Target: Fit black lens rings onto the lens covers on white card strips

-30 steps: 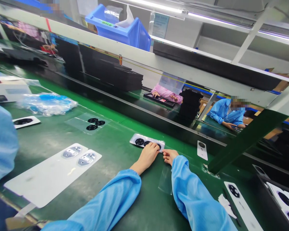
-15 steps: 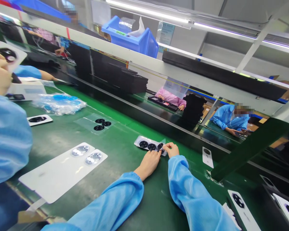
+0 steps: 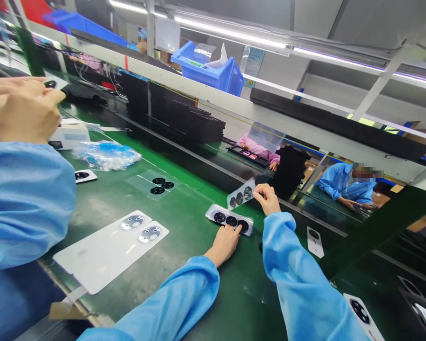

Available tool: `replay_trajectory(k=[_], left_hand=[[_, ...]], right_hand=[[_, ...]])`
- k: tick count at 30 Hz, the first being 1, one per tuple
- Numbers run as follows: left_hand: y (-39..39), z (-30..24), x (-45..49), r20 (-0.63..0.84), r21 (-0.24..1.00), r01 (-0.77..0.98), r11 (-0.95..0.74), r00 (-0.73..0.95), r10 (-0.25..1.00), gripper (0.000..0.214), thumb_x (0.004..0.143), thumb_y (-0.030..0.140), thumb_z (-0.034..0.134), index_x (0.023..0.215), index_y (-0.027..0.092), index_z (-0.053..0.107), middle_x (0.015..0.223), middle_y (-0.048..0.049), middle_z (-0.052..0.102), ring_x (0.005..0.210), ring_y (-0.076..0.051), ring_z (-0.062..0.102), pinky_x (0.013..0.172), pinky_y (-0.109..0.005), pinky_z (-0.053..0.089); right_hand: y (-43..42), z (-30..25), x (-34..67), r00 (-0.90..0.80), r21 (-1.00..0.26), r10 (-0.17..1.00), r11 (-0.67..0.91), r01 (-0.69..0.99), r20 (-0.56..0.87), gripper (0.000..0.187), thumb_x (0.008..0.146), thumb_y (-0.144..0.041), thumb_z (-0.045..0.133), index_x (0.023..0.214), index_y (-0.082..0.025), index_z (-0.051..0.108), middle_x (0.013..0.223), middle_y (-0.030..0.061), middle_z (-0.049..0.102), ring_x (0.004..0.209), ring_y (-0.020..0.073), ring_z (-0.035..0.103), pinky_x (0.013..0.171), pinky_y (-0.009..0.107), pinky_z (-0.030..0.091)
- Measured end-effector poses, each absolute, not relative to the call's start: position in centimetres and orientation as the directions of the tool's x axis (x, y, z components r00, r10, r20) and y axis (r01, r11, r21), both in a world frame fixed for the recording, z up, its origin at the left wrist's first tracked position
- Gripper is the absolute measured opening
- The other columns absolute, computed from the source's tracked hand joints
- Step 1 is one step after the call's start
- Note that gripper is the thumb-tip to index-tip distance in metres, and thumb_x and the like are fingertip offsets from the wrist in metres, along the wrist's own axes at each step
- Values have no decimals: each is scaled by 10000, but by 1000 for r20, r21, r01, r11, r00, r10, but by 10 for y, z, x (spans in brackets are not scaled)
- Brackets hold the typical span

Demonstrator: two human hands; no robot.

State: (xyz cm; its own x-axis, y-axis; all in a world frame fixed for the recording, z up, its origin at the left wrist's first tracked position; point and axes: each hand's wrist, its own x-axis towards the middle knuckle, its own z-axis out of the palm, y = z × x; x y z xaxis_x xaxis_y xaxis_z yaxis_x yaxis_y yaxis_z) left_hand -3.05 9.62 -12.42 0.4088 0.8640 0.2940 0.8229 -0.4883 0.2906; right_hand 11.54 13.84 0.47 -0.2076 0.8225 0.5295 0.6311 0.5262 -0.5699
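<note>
A small white backing strip (image 3: 217,214) with three black round lens parts lies on the green table. My left hand (image 3: 226,241) rests on the table with its fingertips pressed flat on the strip's near edge. My right hand (image 3: 269,198) is raised just above and to the right of it, pinching one end of a clear film (image 3: 240,194) that carries three round grey marks. The film hangs in the air, peeled up from the strip. Both my arms are in blue sleeves.
A co-worker's sleeve (image 3: 24,199) and hands (image 3: 23,109) fill the left. A large white sheet (image 3: 106,253) with two silver lens frames lies near left; a clear film with black discs (image 3: 158,183) and a plastic bag (image 3: 104,154) behind. Small white cards (image 3: 314,235) lie right.
My right hand has lifted up and away, peeling the clear film off the strip. My left hand stays pressed on the strip. The view has shifted, and the co-worker's hands now show at left.
</note>
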Motion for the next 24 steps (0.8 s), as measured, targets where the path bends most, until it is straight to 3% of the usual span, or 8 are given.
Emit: replay_trajectory(k=[3, 7, 8, 10, 12, 14, 19, 24], left_hand=[[88, -101, -44, 270, 366, 732, -575, 507, 818, 267, 895, 316, 535, 1095, 141, 559, 1048, -66, 608, 880, -176, 613, 765, -371, 523], [67, -45, -64, 314, 475, 480, -738, 691, 651, 247, 845, 397, 582, 789, 174, 672, 636, 34, 635, 578, -97, 598, 576, -198, 484], [61, -30, -66, 357, 497, 431, -753, 689, 630, 265, 884, 393, 519, 816, 189, 675, 654, 34, 645, 606, -98, 607, 585, -189, 479], [53, -3, -66, 460, 528, 382, -758, 621, 634, 285, 949, 309, 380, 1002, 195, 636, 891, -11, 674, 814, -131, 620, 695, -224, 489], [48, 17, -60, 576, 530, 337, -778, 530, 622, 276, 926, 243, 421, 1165, 213, 553, 1160, -56, 598, 1080, -185, 526, 892, -312, 441], [45, 28, -49, 683, 473, 247, -846, 504, 529, 269, 884, 205, 496, 1139, 247, 573, 1236, -51, 545, 1183, -213, 431, 994, -382, 359], [37, 34, -26, 687, 434, 179, -883, 569, 453, 123, 856, 209, 551, 786, 225, 650, 1030, -21, 600, 1080, -211, 463, 973, -394, 336], [22, 36, -18, 630, 481, 120, -868, 641, 438, 122, 875, 194, 493, 778, 196, 567, 815, 11, 594, 868, -154, 517, 834, -293, 401]], right_hand=[[123, 30, 129, -273, -516, 785, 584, 627, 557, 112, 803, -264, 564, 706, -209, 569, 961, 33, 618, 918, 187, 481, 725, 299, 378], [82, 53, 153, -348, -468, 780, 601, 648, 519, 86, 807, -289, 569, 754, -229, 599, 841, 18, 615, 834, 182, 486, 683, 296, 368], [70, 56, 157, -365, -460, 783, 600, 654, 503, 85, 808, -288, 570, 758, -231, 609, 816, 15, 607, 826, 180, 490, 686, 297, 372], [47, 62, 164, -393, -453, 791, 598, 662, 469, 92, 814, -288, 569, 767, -233, 627, 804, 17, 597, 831, 179, 500, 707, 301, 386], [27, 66, 169, -431, -446, 792, 603, 662, 432, 101, 826, -289, 561, 782, -233, 633, 817, 23, 598, 850, 182, 506, 756, 314, 402], [10, 68, 171, -474, -433, 786, 616, 658, 397, 97, 842, -284, 552, 795, -234, 622, 833, 26, 603, 881, 187, 503, 816, 333, 404], [-23, 66, 171, -465, -384, 784, 611, 692, 410, 97, 862, -245, 503, 768, -239, 528, 817, 22, 565, 847, 189, 477, 781, 343, 404], [-46, 55, 173, -470, -339, 730, 661, 669, 496, 161, 871, -208, 455, 713, -232, 432, 905, 41, 566, 978, 215, 453, 868, 389, 368]])
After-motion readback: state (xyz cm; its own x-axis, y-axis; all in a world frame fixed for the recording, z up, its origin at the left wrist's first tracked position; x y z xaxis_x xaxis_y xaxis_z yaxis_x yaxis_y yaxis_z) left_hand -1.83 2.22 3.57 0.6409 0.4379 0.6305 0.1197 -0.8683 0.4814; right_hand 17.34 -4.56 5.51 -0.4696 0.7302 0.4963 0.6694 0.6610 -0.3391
